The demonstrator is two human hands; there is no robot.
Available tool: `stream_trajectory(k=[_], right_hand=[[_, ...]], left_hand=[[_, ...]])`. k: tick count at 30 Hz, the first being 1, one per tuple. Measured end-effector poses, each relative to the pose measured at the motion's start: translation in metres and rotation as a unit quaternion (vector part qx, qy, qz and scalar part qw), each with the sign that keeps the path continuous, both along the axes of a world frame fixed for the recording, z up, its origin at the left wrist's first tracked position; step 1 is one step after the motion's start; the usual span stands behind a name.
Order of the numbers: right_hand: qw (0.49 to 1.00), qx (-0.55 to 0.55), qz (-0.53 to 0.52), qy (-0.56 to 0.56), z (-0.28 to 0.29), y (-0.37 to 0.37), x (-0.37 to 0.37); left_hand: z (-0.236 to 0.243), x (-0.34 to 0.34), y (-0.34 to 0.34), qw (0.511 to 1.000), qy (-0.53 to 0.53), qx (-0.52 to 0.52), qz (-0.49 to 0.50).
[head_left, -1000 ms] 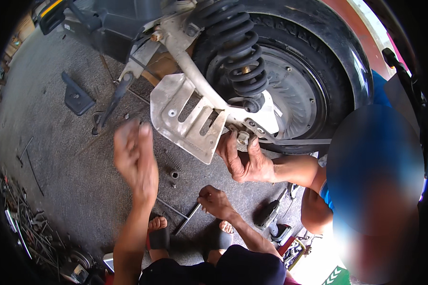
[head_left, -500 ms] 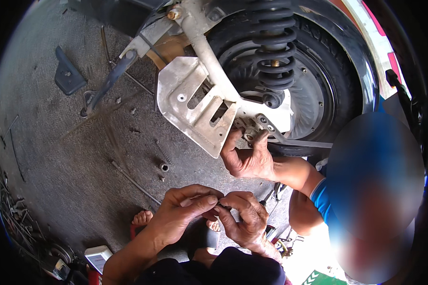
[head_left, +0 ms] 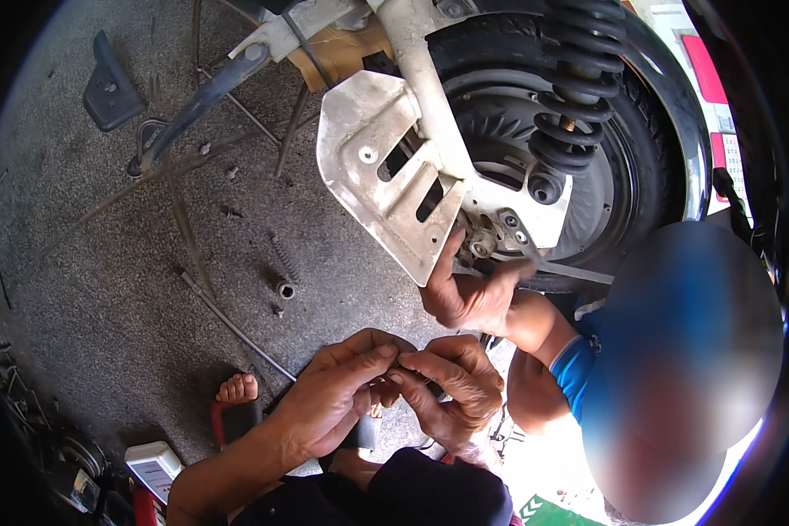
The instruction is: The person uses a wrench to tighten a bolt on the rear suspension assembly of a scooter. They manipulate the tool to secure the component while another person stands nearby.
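Observation:
My left hand [head_left: 337, 390] and my right hand [head_left: 454, 386] meet fingertip to fingertip above my knees. Both are closed in a pinch on a small dark piece, mostly hidden by the fingers, whose kind I cannot make out. Just beyond them, a co-worker's hand [head_left: 473, 296] reaches in from the right, its fingers at a metal linkage [head_left: 482, 245] below a pale metal bracket [head_left: 386, 167]. That bracket joins a light frame tube beside a wheel with a black tire [head_left: 653, 131]. A black coil spring [head_left: 579, 79] stands over the wheel's hub.
On the grey floor lie a socket [head_left: 286, 289], a thin metal rod [head_left: 237, 330], a loose spring [head_left: 283, 256] and a dark plastic part [head_left: 114, 88]. A kickstand-like arm [head_left: 197, 110] sticks out at upper left. A white box [head_left: 153, 465] and piled tools sit at lower left. The co-worker crouches at right.
The view has shifted, so the bracket and wheel sit farther right. My hands keep pinching the small piece together. The co-worker's hand stays at the linkage, its thumb blurred by motion.

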State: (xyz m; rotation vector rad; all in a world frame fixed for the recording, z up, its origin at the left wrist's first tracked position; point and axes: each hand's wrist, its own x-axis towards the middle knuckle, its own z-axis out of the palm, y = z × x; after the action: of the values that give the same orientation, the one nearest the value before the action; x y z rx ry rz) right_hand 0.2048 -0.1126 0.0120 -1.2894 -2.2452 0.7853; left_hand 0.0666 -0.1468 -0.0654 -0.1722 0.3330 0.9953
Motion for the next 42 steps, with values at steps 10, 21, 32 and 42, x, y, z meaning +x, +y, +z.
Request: stream_trajectory(k=[10,21,32,42], right_hand=[[0.994,0.051,-0.09,0.042,0.009,0.002,0.012],[0.993,-0.003,-0.118,0.024,0.023,0.009,0.017],[0.886,0.177,-0.407,0.132,0.032,0.047,0.086],[0.879,0.062,-0.321,0.346,0.021,0.07,0.082]], left_hand=[[0.029,0.003,0.021,0.995,-0.081,0.06,-0.021],[0.032,0.015,0.028,0.998,-0.003,0.057,0.011],[0.046,0.005,0.043,0.997,0.035,0.033,0.053],[0.061,0.012,0.047,0.962,0.224,0.103,0.114]])
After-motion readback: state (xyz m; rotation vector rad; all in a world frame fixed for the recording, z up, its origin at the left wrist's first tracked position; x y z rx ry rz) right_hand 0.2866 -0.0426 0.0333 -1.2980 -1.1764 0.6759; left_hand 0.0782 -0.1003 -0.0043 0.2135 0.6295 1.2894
